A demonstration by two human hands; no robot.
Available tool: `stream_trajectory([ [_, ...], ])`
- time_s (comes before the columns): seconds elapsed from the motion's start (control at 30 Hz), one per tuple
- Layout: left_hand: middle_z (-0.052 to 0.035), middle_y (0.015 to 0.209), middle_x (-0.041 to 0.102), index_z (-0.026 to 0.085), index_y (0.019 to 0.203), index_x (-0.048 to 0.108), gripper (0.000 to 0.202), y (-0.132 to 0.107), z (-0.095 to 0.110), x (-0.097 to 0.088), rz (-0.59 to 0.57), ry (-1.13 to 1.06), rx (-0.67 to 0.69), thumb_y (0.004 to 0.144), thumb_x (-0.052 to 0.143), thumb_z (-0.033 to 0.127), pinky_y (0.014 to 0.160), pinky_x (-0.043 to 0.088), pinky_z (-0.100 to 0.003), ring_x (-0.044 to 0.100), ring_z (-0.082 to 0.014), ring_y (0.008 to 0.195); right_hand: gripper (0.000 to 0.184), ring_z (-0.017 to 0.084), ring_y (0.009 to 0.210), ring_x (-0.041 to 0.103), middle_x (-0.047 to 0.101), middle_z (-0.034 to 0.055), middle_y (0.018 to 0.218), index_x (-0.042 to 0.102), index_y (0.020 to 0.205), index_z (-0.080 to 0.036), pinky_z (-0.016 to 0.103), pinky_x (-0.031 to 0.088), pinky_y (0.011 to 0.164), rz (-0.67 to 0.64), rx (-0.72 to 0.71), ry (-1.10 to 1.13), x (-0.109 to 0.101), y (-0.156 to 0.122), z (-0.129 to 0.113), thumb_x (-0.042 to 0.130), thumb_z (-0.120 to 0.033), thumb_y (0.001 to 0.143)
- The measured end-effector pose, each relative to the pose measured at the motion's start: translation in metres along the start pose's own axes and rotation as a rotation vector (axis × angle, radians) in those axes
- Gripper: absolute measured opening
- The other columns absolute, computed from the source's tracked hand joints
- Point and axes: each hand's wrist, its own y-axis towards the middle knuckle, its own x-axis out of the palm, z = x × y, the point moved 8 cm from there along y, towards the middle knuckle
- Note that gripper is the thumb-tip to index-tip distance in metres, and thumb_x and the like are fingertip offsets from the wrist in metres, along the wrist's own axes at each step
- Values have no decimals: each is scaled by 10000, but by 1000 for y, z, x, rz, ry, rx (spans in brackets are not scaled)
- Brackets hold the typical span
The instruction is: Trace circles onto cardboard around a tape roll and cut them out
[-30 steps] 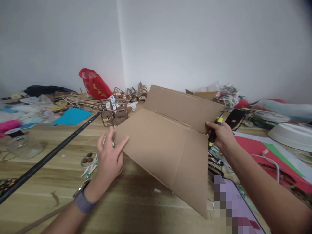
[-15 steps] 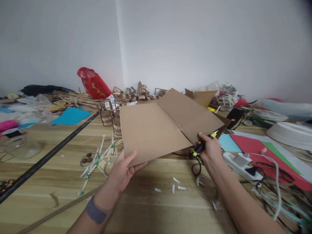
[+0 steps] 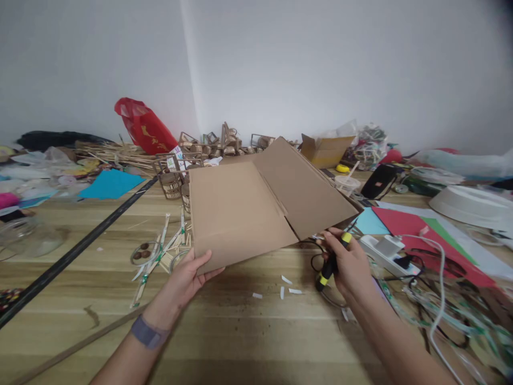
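Note:
My left hand (image 3: 191,278) grips the near left corner of a folded brown cardboard piece (image 3: 236,214), thumb on top and fingers beneath. The cardboard is held above the table, tilted, with a raised flap (image 3: 306,187) on its right side and a crease between the two panels. My right hand (image 3: 347,259) is closed around a black and yellow utility knife (image 3: 329,264), just below the cardboard's right corner. Its fingertips are close to the cardboard's edge; I cannot tell whether they touch it. The knife's blade is not visible now.
Bamboo strips (image 3: 154,256), a ring with brown balls (image 3: 142,252) and white paper scraps (image 3: 286,279) lie on the table (image 3: 224,342). A long black bar (image 3: 80,248) crosses the left side. Right are a power strip (image 3: 387,256), cables and coloured paper (image 3: 404,227); small bamboo models (image 3: 228,141) stand behind.
The cardboard has shifted slightly left in view, and its flap has tipped. My right hand has moved lower, turning the knife more upright. The left hand keeps its hold.

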Motion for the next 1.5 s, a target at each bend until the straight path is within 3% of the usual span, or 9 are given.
stream_trajectory([
  [0.13, -56, 1205, 746, 276, 1381, 557, 557, 1, 1, -9, -13, 33, 14, 874, 694, 91, 693, 679, -312, 766, -208, 914, 391, 172, 515, 546, 619, -37, 676, 591, 1009, -260, 274, 419, 459, -110, 7, -276, -14, -36, 7, 693, -538, 753],
  [0.3, -85, 1365, 690, 285, 1408, 541, 581, -1, 9, -18, -56, 146, 76, 866, 736, 206, 761, 666, -302, 726, -247, 1126, 240, 311, 696, 655, 697, 61, 732, 667, 799, -252, 403, 488, 659, -430, -32, -638, 5, -95, 27, 702, -442, 657],
  [0.47, -113, 1445, 632, 295, 1468, 490, 691, -3, 14, -26, -36, 211, 93, 835, 767, 305, 810, 661, -336, 666, -294, 1244, 347, 397, 945, 700, 710, 182, 1143, 736, 1016, -209, 485, 507, 831, -646, 7, -793, 40, -143, 56, 692, -274, 678],
  [0.57, -97, 1465, 618, 310, 1478, 476, 735, -3, 15, -31, -34, 225, 87, 811, 785, 330, 856, 655, -379, 624, -317, 1300, 329, 427, 1049, 660, 697, 201, 1166, 760, 979, -189, 526, 476, 934, -663, 33, -756, 48, -148, 59, 748, -221, 652],
  [0.7, -56, 1405, 673, 309, 1428, 538, 809, -4, 22, -37, -8, 251, 123, 692, 872, 345, 991, 598, -429, 550, -334, 1377, 260, 367, 1147, 615, 747, 123, 1065, 777, 900, -222, 480, 407, 1076, -555, 110, -514, 34, -112, 48, 846, -336, 677],
  [0.8, -52, 1350, 712, 288, 1368, 602, 788, -5, 27, -44, 62, 264, 143, 650, 887, 449, 1080, 531, -456, 542, -343, 1383, 386, 277, 982, 685, 739, 110, 1008, 724, 962, -175, 467, 521, 946, -318, 273, -255, 6, -56, 52, 591, -537, 956],
  [1.0, -21, 1247, 769, 314, 1286, 678, 760, -8, 34, -48, 82, 287, 159, 577, 926, 426, 1169, 442, -456, 563, -351, 1363, 256, 179, 854, 697, 700, 55, 1074, 654, 1151, -153, 350, 607, 733, 18, 446, 220, -11, 33, 64, 622, -367, 1014],
  [1.33, -25, 1331, 727, 293, 1346, 624, 906, -12, 53, -74, 135, 348, 123, 541, 933, 572, 1146, 464, -396, 587, -336, 1338, 211, 177, 865, 701, 698, 57, 1109, 656, 1171, -153, 334, 618, 719, 164, 384, 553, -2, 50, 57, 659, -269, 995],
  [1.5, -28, 1354, 713, 298, 1351, 614, 897, -14, 60, -58, 119, 373, 144, 562, 910, 607, 1149, 461, -397, 557, -326, 1370, 145, 136, 740, 681, 698, 22, 981, 665, 1094, -143, 269, 593, 618, 228, 256, 522, -25, 52, 43, 661, -249, 994],
])
